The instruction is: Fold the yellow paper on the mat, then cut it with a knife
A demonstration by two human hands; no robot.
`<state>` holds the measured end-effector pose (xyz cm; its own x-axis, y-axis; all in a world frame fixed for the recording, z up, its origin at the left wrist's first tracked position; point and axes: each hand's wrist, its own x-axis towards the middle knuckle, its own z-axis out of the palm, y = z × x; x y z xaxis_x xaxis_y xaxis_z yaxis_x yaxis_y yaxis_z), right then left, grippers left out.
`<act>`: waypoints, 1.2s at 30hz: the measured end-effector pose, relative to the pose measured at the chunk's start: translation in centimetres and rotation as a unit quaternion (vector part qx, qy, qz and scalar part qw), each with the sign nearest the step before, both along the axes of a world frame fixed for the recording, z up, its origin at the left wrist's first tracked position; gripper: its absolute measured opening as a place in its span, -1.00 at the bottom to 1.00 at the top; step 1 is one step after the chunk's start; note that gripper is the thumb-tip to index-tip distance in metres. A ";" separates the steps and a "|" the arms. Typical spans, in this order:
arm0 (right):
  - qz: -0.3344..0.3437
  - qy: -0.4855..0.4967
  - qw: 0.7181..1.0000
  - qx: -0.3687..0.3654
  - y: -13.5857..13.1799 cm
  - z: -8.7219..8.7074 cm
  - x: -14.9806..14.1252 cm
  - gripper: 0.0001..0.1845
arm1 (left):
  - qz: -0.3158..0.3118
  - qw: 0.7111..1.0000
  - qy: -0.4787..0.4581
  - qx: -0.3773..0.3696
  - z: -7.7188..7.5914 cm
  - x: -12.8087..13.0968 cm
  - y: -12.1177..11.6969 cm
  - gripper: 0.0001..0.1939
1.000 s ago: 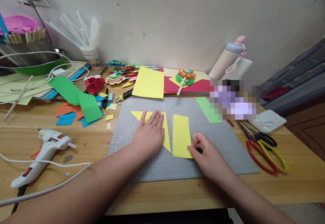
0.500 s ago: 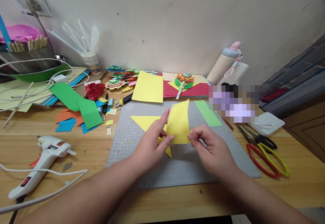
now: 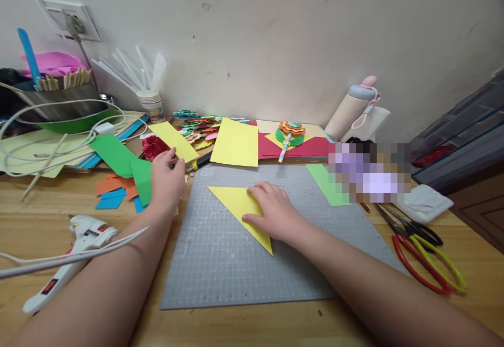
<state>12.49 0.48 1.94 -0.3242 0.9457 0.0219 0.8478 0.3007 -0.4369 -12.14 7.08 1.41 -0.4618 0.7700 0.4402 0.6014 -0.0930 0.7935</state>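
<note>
Your right hand [image 3: 275,210] lay over the right side of a flat yellow paper triangle [image 3: 232,200], its thumb parted from its spread fingers. Your left hand [image 3: 167,181] was at the near end of a smooth yellow paper strip [image 3: 175,141], beside crumpled red paper [image 3: 153,148]; I couldn't tell whether those fingers gripped. The gridded grey mat [image 3: 220,276] stretched from the triangle's slanted long edge toward you, bordered by wooden tabletop [image 3: 220,331].

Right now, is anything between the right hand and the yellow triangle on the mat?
Nothing visible: the right hand is on the yellow triangle itself, which lies on the grey cutting mat. The left hand is off to the left, near the yellow strip, out of the way.
</note>
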 end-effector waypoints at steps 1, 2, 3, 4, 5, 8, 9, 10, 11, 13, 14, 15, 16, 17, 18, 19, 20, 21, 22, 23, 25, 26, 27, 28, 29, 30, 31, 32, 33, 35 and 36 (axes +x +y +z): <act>-0.002 -0.018 1.000 -0.004 0.2 0.1 -0.1 -0.46 | 0.021 1.000 0.013 -0.010 -0.1 0.1 -0.1 -0.61; -0.005 -0.034 0.999 -0.010 0.5 0.3 -0.3 -0.39 | 0.040 0.999 0.028 -0.017 -0.2 0.3 -0.3 -0.59; -0.007 -0.048 0.999 -0.018 0.7 0.5 -0.4 -0.34 | 0.049 0.997 0.047 -0.020 -0.2 0.8 -0.6 -0.56; -0.009 -0.061 0.998 -0.027 1.0 0.7 -0.4 -0.31 | 0.036 0.996 0.072 -0.025 -0.2 1.4 -1.0 -0.54; -0.010 -0.070 0.997 -0.037 1.3 0.8 -0.5 -0.29 | 0.005 0.994 0.100 -0.031 -0.1 2.1 -1.5 -0.57; -0.016 -0.084 0.995 -0.060 2.3 1.3 -0.6 -0.27 | -0.165 0.964 0.194 -0.075 -0.2 4.0 -2.8 -0.70; -0.018 -0.082 0.994 -0.065 2.7 1.4 -0.5 -0.28 | -0.219 0.947 0.219 -0.089 -0.3 4.4 -3.2 -0.68; -0.019 -0.078 0.994 -0.071 3.0 1.4 -0.4 -0.29 | -0.259 0.930 0.240 -0.103 -0.4 4.8 -3.5 -0.62; -0.018 -0.069 0.994 -0.078 3.3 1.5 -0.3 -0.31 | -0.293 0.914 0.257 -0.114 -0.6 4.9 -3.7 -0.54; -0.011 -0.038 0.994 -0.099 3.7 1.5 0.1 -0.39 | -0.337 0.889 0.281 -0.131 -0.7 5.0 -4.0 -0.40; -0.004 -0.014 0.993 -0.115 3.8 1.5 0.3 -0.44 | -0.352 0.880 0.289 -0.136 -0.7 5.0 -4.0 -0.36; 0.007 0.014 0.991 -0.133 3.8 1.5 0.6 -0.50 | -0.364 0.873 0.294 -0.141 -0.7 4.9 -4.0 -0.34; 0.018 0.048 0.987 -0.154 3.7 1.4 0.8 -0.56 | -0.374 0.867 0.296 -0.146 -0.5 4.9 -4.0 -0.35; 0.028 0.085 0.980 -0.176 3.4 1.4 1.1 -0.61 | -0.385 0.861 0.295 -0.152 -0.4 4.9 -4.0 -0.39; 0.036 0.125 0.972 -0.197 3.1 1.3 1.4 -0.66 | -0.395 0.857 0.292 -0.158 -0.2 4.9 -4.0 -0.44; 0.039 0.167 0.962 -0.214 2.6 1.3 1.6 -0.71 | -0.404 0.854 0.286 -0.164 0.1 5.0 -4.1 -0.51; 0.038 0.207 0.951 -0.227 2.1 1.3 1.9 -0.74 | -0.410 0.852 0.277 -0.170 0.3 5.2 -4.2 -0.57; 0.035 0.245 0.939 -0.238 1.6 1.3 2.3 -0.75 | -0.415 0.852 0.265 -0.177 0.5 5.4 -4.3 -0.63; 0.030 0.277 0.928 -0.249 1.0 1.4 2.7 -0.73 | -0.417 0.854 0.251 -0.183 0.7 5.5 -4.4 -0.69; 0.026 0.303 0.916 -0.262 0.4 1.4 3.1 -0.69 | -0.415 0.858 0.234 -0.190 0.9 5.7 -4.6 -0.74; 0.025 0.337 0.892 -0.300 -0.6 1.3 3.9 -0.59 | -0.406 0.869 0.198 -0.201 1.1 6.1 -4.8 -0.80; 0.024 0.347 0.882 -0.318 -1.0 1.2 4.3 -0.56 | -0.400 0.874 0.181 -0.206 1.1 6.2 -5.0 -0.79; 0.020 0.355 0.874 -0.331 -1.3 1.0 4.7 -0.55 | -0.395 0.879 0.165 -0.209 1.1 6.3 -5.1 -0.78; 0.013 0.363 0.867 -0.341 -1.5 0.7 5.0 -0.54 | -0.392 0.882 0.153 -0.210 1.1 6.4 -5.2 -0.76; 0.003 0.370 0.862 -0.345 -1.6 0.5 5.3 -0.54 | -0.390 0.885 0.143 -0.208 1.0 6.5 -5.2 -0.75; -0.009 0.378 0.859 -0.346 -1.6 0.2 5.5 -0.55 | -0.388 0.888 0.138 -0.202 1.0 6.6 -5.3 -0.76; -0.021 0.385 0.855 -0.346 -1.6 0.0 5.6 -0.55 | -0.386 0.892 0.136 -0.191 0.9 6.7 -5.4 -0.79; -0.033 0.391 0.852 -0.346 -1.5 -0.2 5.7 -0.56 | -0.386 0.895 0.137 -0.176 0.9 6.7 -5.5 -0.81; -0.043 0.397 0.849 -0.346 -1.5 -0.3 5.8 -0.56 | -0.388 0.897 0.140 -0.158 0.9 6.8 -5.6 -0.79; -0.060 0.407 0.843 -0.347 -1.4 -0.4 5.9 -0.57 | -0.405 0.894 0.148 -0.124 1.1 7.0 -5.8 -0.70; -0.066 0.412 0.839 -0.349 -1.4 -0.4 5.9 -0.56 | -0.419 0.889 0.152 -0.110 1.3 7.0 -5.9 -0.68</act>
<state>18.41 -0.89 1.58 -0.3621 0.8479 -0.3871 0.1780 -0.3448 -0.9217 -5.10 1.14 2.71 0.4278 0.8704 0.2438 0.5833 -0.4718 0.6612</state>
